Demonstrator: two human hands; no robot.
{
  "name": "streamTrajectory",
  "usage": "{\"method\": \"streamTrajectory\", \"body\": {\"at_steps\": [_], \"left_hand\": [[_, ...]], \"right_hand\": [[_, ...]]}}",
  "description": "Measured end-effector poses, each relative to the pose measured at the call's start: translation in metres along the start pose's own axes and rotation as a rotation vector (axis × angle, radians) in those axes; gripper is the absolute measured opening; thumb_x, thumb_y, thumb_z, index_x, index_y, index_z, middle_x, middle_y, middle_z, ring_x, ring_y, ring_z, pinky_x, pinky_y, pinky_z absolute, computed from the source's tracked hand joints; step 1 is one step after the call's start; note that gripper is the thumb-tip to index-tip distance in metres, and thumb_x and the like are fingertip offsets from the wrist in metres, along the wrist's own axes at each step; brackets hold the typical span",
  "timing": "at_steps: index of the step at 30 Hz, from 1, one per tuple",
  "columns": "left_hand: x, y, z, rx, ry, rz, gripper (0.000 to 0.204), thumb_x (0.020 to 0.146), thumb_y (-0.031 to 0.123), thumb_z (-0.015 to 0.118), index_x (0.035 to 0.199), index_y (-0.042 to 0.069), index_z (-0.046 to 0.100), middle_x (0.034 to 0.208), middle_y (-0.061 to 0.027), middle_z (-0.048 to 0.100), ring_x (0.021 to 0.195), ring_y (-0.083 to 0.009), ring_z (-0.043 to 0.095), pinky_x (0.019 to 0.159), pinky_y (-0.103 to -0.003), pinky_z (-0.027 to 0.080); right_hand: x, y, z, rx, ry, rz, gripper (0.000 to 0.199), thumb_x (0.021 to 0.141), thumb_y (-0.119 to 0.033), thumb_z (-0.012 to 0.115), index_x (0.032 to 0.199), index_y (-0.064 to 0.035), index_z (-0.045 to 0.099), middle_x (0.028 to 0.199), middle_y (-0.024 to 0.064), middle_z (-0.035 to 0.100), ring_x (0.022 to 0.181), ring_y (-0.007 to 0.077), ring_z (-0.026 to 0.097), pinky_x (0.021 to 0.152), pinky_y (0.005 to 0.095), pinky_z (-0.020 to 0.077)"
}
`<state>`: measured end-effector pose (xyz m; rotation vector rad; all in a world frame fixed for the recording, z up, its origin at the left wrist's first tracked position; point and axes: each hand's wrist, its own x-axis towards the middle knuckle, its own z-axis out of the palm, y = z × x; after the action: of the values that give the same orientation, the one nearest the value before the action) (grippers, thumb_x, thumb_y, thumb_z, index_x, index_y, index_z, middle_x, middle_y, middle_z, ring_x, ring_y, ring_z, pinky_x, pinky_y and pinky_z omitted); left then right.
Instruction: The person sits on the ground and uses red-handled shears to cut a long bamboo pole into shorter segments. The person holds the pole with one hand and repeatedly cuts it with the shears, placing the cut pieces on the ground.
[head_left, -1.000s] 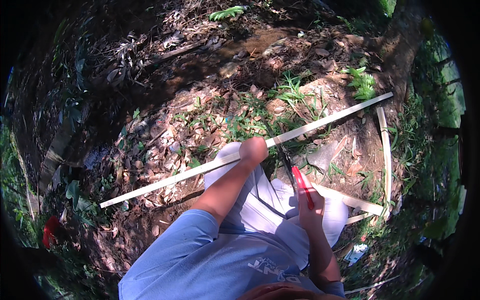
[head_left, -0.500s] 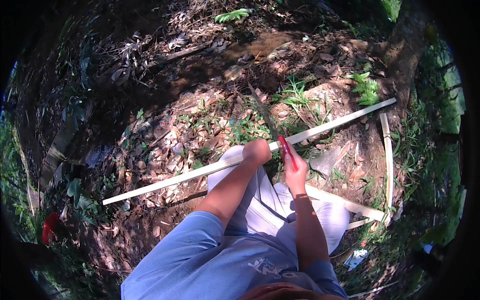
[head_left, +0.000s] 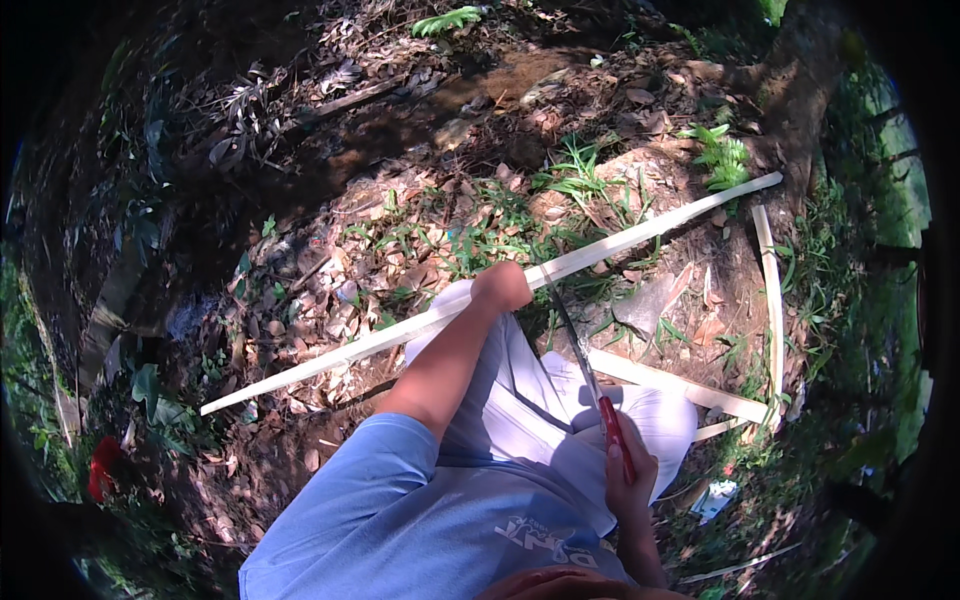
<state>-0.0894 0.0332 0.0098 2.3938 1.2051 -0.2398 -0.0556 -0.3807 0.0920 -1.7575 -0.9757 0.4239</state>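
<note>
One long pale wooden strip is held slantwise before the body, its near-left end over leaf litter and its far-right end near a fern, and it is passed over the left knee, apparently so that its middle may be propped; whether the knee is truly touched cannot be told. The strip is gripped near its middle by the left hand, whose fingers seem to be wrapped around it, mostly hidden behind the back of the hand; such a grip is presumably chosen to stop the wood from rolling or shifting. The red handle of a saw is clasped by the fingers of the right hand, drawn in close by the right thigh, so that the narrow blade is aimed at the strip just beside the left hand, where the wood is presumably steadiest. Whether the blade's tip is under or over the wood cannot be told. A second strip and a third strip are lying to the right, well apart from the blade.
</note>
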Motion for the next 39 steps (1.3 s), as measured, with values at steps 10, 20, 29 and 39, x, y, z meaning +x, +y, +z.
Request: {"method": "streamTrajectory", "body": {"at_steps": [10,20,29,39], "left_hand": [[-0.028,0.018,0.006,0.055,0.177,-0.046,0.018,0.088,0.015,0.069,0.096,0.011,0.085,0.101,-0.0148,0.083,0.094,-0.0324,0.082,0.085,-0.042,0.065],[-0.028,0.018,0.01,0.029,0.203,-0.038,0.018,0.088,0.017,0.07,0.097,0.01,0.085,0.102,-0.0152,0.083,0.095,-0.0328,0.082,0.087,-0.043,0.065],[-0.009,0.005,-0.003,0.002,0.032,-0.026,0.032,0.084,0.02,0.069,0.108,0.006,0.084,0.114,-0.0186,0.081,0.108,-0.035,0.079,0.096,-0.044,0.063],[0.006,0.005,-0.009,-0.022,-0.089,-0.012,0.038,0.08,0.021,0.067,0.109,0.004,0.083,0.117,-0.0194,0.081,0.109,-0.036,0.079,0.097,-0.045,0.062]], "right_hand": [[0.081,-0.016,0.038,-0.106,-0.086,0.016,0.046,0.106,-0.011,0.061,0.15,0.0012,0.063,0.075,0.0117,0.067,0.062,0.0144,0.064,0.06,0.0313,0.0489],[0.212,0.01,0.13,0.136,0.073,-0.117,0.041,0.107,-0.015,0.064,0.144,0.003,0.067,0.106,0.0217,0.08,0.092,0.0159,0.074,0.085,0.0315,0.0566],[0.203,0.035,0.138,0.187,0.05,-0.143,0.043,0.108,-0.012,0.063,0.149,0.0008,0.064,0.102,0.0134,0.078,0.088,0.0118,0.068,0.081,0.0282,0.0541],[0.01,0.01,0.011,0.028,0.019,0.014,0.043,0.108,-0.012,0.06,0.149,0.0014,0.064,0.087,0.0051,0.073,0.071,0.0085,0.059,0.065,0.0262,0.0463]]}}
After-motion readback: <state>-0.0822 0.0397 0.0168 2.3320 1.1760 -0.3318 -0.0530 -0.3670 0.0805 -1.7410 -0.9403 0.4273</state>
